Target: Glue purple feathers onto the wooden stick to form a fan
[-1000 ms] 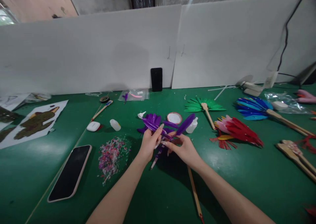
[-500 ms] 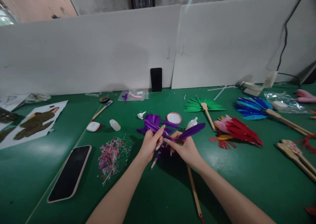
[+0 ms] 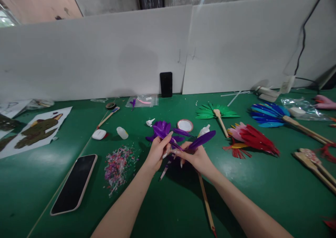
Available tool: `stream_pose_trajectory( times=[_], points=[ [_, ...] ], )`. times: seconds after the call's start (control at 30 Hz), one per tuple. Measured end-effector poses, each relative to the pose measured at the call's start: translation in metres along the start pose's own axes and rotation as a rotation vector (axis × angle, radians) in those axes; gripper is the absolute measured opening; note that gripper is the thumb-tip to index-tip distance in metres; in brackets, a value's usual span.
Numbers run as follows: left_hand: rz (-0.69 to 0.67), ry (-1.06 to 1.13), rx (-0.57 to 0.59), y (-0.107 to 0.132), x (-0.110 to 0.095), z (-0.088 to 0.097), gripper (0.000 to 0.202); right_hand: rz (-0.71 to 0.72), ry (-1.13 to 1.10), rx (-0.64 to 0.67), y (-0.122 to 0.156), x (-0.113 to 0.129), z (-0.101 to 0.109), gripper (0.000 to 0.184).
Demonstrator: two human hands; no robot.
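My left hand [image 3: 158, 153] is closed, its thumb and fingers pinching purple feathers that point up and left. My right hand [image 3: 196, 158] is closed too, and a long purple feather [image 3: 202, 140] sticks out from its fingers to the upper right. Both sets of fingertips meet over the middle of the table, so the feather quills are partly hidden. Behind them lies a clump of purple feathers [image 3: 162, 126]. Under my right hand a wooden stick [image 3: 206, 204] with a red end runs toward me; its upper end is covered. A thin pale strip [image 3: 164, 171] lies below my left hand.
On the green table [image 3: 168, 213], colourful confetti bits [image 3: 118, 168] and a phone [image 3: 75, 185] lie left. A round white lid [image 3: 185, 125] and white bottle [image 3: 204, 130] are behind my hands. Green [image 3: 217, 112], blue [image 3: 269, 114] and red [image 3: 258, 140] feather fans lie right.
The long feather in my right hand has shifted slightly left and down. My fingertips have moved a little closer together; the other things stay where they were.
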State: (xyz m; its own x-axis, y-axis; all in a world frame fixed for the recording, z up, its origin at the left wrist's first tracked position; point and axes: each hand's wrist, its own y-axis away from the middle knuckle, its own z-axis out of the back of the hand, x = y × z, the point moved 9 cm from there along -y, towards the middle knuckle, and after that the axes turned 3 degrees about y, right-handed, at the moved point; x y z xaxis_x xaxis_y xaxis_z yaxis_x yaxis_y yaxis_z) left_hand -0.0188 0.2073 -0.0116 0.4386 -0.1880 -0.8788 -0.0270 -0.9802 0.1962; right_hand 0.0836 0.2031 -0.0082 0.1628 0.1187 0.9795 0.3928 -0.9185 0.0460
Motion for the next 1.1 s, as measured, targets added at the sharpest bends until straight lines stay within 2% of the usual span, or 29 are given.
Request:
stream_pose_trajectory(
  times=[0.3,0.5,0.7,0.87,0.97,1.1],
  points=[
    [0.011,0.055,-0.086,-0.001,0.001,0.007,0.034,-0.039,0.012,-0.012,0.000,-0.005,0.001,0.028],
    [0.041,0.068,-0.061,0.001,0.003,0.004,0.037,0.012,0.054,0.021,0.001,0.000,-0.003,0.027],
    [0.067,0.154,-0.032,0.001,0.003,0.001,0.028,0.054,0.121,0.024,0.002,0.002,0.000,0.024],
    [0.000,0.251,-0.105,-0.006,-0.009,0.017,0.046,0.050,0.111,0.026,0.002,0.003,-0.001,0.025],
    [-0.117,0.153,-0.194,-0.008,-0.022,0.034,0.039,0.030,0.079,0.025,0.002,0.001,-0.002,0.027],
    [-0.255,-0.172,-0.330,-0.005,-0.037,0.049,0.030,0.014,0.039,0.064,0.001,-0.001,-0.006,0.030]
  ],
)
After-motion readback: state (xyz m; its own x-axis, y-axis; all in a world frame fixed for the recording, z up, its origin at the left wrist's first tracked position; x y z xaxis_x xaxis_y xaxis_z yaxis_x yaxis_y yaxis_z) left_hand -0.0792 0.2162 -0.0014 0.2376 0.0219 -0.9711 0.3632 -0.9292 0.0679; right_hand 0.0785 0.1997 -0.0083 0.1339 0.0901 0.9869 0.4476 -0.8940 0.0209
